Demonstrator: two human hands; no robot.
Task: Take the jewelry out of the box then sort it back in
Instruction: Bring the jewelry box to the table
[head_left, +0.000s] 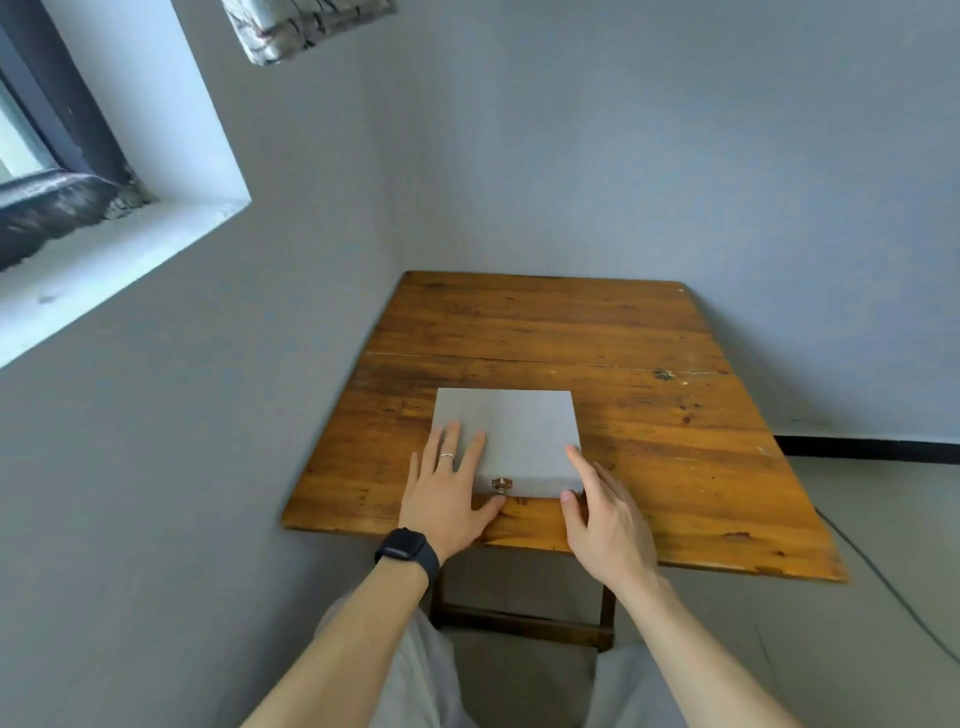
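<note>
Box (506, 434) (grey, lid down, small brass clasp (501, 485) on its near face) sits near the wooden counter's (675, 441) near edge. Left hand (448, 491) lies flat and spread over its near-left corner; right hand (605, 506) rests loosely open against its near-right corner.

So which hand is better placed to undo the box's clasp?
Probably the left hand: its thumb lies just below the clasp on the closed box. The right hand sits at the box's front right corner.

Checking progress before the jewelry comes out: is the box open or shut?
Shut. The box has its lid flat, and the clasp hangs at the front edge.
</note>
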